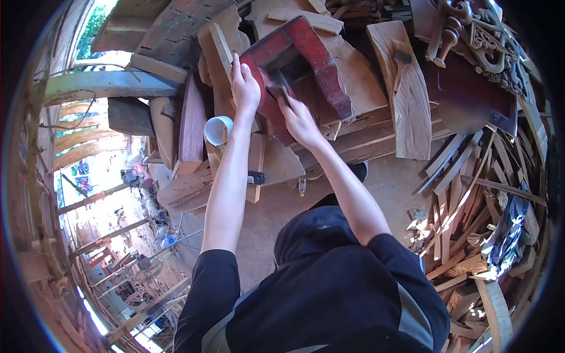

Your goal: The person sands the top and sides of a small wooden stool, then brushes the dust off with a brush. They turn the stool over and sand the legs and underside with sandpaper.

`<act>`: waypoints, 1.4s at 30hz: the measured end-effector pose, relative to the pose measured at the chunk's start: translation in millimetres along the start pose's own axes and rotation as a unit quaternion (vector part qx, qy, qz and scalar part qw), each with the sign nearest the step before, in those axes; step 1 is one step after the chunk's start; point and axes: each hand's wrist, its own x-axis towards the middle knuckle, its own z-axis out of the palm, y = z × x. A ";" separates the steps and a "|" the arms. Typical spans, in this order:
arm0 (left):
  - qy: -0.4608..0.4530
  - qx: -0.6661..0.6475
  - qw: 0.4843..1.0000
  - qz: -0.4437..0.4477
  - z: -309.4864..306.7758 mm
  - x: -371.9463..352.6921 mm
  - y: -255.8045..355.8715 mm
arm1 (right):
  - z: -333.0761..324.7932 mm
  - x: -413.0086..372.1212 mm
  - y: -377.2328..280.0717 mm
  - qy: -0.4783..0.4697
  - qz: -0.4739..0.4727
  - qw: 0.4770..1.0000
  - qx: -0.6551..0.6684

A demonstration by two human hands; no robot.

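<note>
A dark red wooden frame-like piece (318,65), with a curved edge and a dark recess in its middle, lies tilted on the boards of the workbench. Along its left edge rests my left hand (245,89), fingers stretched out and pointing away from me; the thumb is hard to make out. My right hand (301,122) is closed around the handle of a brush (279,87), whose dark head is smeared by motion against the red surface. Left of my forearms stands a white cup (218,130).
A second brush (402,57) lies on a pale wooden plank (410,112) to the right. Carved wooden parts (450,32) sit at the far right of the bench. Scrap wood (465,200) is heaped on the floor at right. A reddish timber block (191,126) stands at left.
</note>
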 end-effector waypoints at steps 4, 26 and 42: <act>-0.008 -0.012 1.000 -0.025 -2.6 -1.3 4.8 | 12.7 36.7 -1.8 0.007 -0.017 1.000 0.017; 0.003 -0.019 1.000 -0.002 -2.2 -2.8 -0.9 | 19.9 55.2 -6.6 -0.043 -0.024 0.998 0.031; 0.018 -0.032 0.999 0.009 3.4 0.8 -6.8 | -11.7 -22.3 -11.0 -0.054 -0.119 0.982 -0.135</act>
